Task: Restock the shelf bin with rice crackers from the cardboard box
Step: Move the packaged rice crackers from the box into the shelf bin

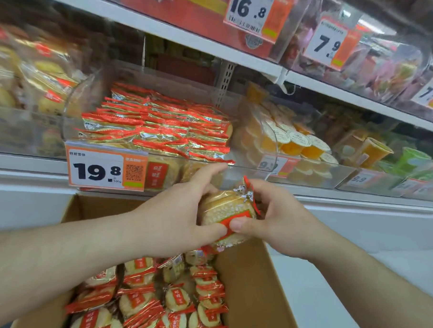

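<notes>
Step in hand: a small stack of rice cracker packets (228, 213) was held between the cardboard box (253, 286) and the clear shelf bin (248, 170), likely on its way up to the bin.
Left hand: the left hand (178, 220) gripped the stack from the left, thumb on the red label at the near side, fingers curled over the far side.
Right hand: the right hand (277, 218) pinched the same stack from the right, thumb meeting the left thumb on the label, fingers wrapped behind the foil ends.
Shelf bin: already well filled, with packets (159, 126) lying in overlapping rows up to its front wall, above the 19.8 price tag (106, 168).
Cardboard box: open below the hands, many packets (152, 303) left inside, loosely heaped.
Neighbours: jelly cups (294, 140) sat in the bin just right of the cracker bin.
Risk, slipping: the wrappers looked glossy, so a packet could slide from the stack and drop beside the box.
Risk, crushing: too hard a squeeze might crack the crackers.
Risk, overflow: with the front rows so high, new packets could spill over the front wall.
</notes>
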